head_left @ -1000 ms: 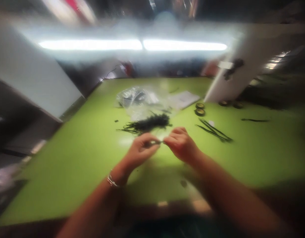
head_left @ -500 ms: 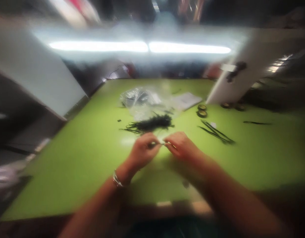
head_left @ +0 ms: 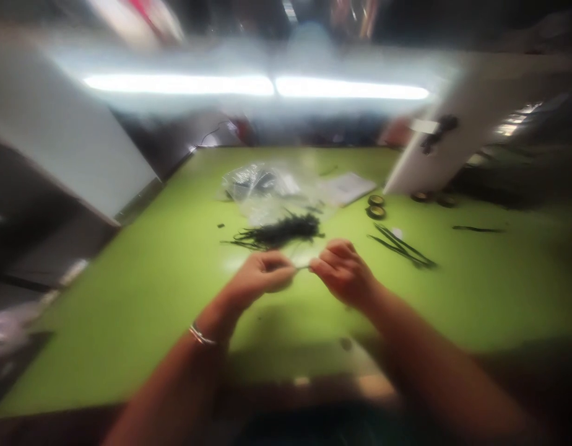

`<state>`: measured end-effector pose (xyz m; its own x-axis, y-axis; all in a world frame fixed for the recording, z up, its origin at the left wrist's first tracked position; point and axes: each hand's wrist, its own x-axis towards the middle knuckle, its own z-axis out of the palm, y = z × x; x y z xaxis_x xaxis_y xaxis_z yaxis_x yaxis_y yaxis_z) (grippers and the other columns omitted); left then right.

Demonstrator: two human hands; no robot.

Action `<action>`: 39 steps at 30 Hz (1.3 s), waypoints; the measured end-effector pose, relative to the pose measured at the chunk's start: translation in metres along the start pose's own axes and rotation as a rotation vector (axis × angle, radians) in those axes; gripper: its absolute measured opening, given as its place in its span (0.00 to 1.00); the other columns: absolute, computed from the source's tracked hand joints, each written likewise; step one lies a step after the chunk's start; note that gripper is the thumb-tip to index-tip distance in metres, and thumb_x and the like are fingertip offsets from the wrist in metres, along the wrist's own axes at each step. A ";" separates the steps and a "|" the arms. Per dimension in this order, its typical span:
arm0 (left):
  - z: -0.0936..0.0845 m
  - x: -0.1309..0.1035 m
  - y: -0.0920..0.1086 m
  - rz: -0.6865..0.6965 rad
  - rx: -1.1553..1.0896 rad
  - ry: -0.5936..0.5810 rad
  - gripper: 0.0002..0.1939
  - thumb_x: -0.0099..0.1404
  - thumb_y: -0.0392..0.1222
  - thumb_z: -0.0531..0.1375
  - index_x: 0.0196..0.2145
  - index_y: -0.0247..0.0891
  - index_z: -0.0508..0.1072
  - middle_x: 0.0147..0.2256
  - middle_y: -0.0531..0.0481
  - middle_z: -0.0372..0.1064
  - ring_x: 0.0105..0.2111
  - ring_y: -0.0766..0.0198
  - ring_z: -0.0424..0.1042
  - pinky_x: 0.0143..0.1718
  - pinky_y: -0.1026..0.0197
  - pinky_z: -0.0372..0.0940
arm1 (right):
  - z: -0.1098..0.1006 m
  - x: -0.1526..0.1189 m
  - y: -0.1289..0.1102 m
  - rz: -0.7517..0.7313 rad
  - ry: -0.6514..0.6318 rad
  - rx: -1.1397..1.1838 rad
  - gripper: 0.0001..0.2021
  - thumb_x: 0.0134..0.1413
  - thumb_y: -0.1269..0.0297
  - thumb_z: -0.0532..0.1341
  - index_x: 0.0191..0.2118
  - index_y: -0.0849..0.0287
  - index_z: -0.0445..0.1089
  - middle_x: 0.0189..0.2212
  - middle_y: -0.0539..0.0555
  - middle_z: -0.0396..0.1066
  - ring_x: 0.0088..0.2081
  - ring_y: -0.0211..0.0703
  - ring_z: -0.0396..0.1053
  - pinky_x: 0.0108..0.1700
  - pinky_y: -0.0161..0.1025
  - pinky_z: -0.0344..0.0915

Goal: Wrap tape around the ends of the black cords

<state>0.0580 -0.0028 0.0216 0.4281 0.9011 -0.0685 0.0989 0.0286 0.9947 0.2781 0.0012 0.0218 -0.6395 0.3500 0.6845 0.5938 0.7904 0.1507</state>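
Note:
Between my two hands a short piece of a thin dark strand [head_left: 303, 267] is stretched; blur hides its exact kind. My left hand [head_left: 264, 272] pinches one end with thumb and fingers. The other end is gripped in the curled fingers of my right hand [head_left: 344, 271]. Most of the strand is hidden inside the hands. Just beyond them lies a tangled heap of black cords [head_left: 283, 230] on the green tabletop [head_left: 151, 297]. A metal bracelet [head_left: 202, 335] circles my left wrist.
Behind the heap lie a clear plastic bag [head_left: 258, 183] and a white paper pad [head_left: 348, 188]. To the right are rolls of black tape [head_left: 376, 212], black strips [head_left: 402, 246] and another thin black strip [head_left: 478, 229]. White panels [head_left: 425, 148] stand at the sides under bright tube lights [head_left: 351, 87].
My hands have moved slightly apart, showing more of the strand between them. My right hand has turned and its fingers are curled tighter. The view has shifted a little.

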 end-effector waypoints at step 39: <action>0.016 0.005 -0.012 0.524 0.544 0.310 0.05 0.62 0.37 0.61 0.29 0.35 0.77 0.30 0.47 0.72 0.30 0.65 0.69 0.33 0.62 0.64 | 0.011 0.002 -0.002 0.543 -0.269 0.656 0.11 0.62 0.63 0.54 0.36 0.59 0.73 0.31 0.53 0.74 0.32 0.39 0.68 0.37 0.37 0.63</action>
<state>0.0732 -0.0056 0.0077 0.2794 0.8204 0.4989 0.4112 -0.5718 0.7099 0.2705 0.0055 0.0151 -0.4930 0.8010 0.3397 0.5022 0.5808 -0.6407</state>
